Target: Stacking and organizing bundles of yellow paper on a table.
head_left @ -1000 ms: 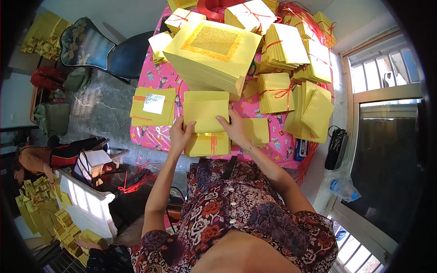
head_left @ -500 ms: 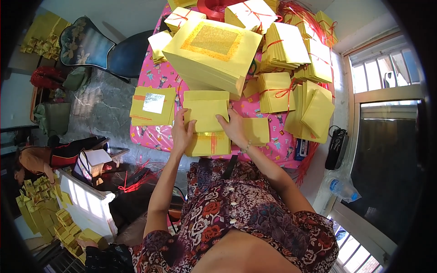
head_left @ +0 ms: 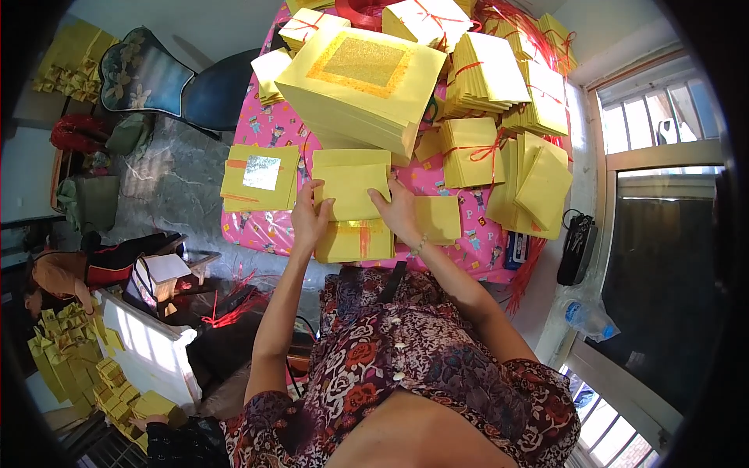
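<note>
My left hand and my right hand grip a folded yellow paper by its two side edges. Both thumbs press on its face, while the other fingers curl around the edges and are partly hidden. Just below it, partly covered, lies another yellow paper stack with an orange-red mark. To the right of it a plain yellow paper rests close to my right wrist. Left of my left hand sits a flat yellow paper stack bearing a silvery square.
A tall yellow paper stack stands beyond my hands on the pink patterned tablecloth. Bundles tied with red strips crowd the far right. A dark chair stands at left; a plastic bottle lies by the window. Another person bends at lower left.
</note>
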A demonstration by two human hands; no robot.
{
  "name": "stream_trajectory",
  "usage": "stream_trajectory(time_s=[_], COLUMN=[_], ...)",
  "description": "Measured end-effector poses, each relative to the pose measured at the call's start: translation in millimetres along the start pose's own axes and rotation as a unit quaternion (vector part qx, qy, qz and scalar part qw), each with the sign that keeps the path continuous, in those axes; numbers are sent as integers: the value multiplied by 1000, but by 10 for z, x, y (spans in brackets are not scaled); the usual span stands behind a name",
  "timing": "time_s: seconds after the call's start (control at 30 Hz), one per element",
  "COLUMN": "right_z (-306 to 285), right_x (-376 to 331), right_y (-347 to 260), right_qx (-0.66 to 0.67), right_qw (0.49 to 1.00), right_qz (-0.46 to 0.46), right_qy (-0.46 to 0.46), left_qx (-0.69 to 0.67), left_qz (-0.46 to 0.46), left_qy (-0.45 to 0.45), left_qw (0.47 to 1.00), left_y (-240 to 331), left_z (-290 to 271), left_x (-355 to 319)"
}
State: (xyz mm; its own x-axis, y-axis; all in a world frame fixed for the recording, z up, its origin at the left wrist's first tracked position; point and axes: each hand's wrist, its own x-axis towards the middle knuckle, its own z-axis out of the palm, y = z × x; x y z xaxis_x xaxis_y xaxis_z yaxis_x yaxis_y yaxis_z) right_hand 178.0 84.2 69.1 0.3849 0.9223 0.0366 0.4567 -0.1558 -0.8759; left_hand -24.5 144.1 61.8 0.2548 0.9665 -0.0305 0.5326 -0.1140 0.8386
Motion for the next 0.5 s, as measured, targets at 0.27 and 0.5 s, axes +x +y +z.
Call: stream_trajectory(time_s=[0.27,0.5], right_z=[20,63], right_x=[26,45], right_y=[55,104], right_qx=[-37,-24], right_qw=[999,1000], right_qz=[6,-5], right_qy=[-14,-3], left_qx=[218,128], left_qz=[137,77], left_qy=[131,-18], left_qw=[957,989], left_y=[193,219], left_z=[45,177], left_x=[-3,-21])
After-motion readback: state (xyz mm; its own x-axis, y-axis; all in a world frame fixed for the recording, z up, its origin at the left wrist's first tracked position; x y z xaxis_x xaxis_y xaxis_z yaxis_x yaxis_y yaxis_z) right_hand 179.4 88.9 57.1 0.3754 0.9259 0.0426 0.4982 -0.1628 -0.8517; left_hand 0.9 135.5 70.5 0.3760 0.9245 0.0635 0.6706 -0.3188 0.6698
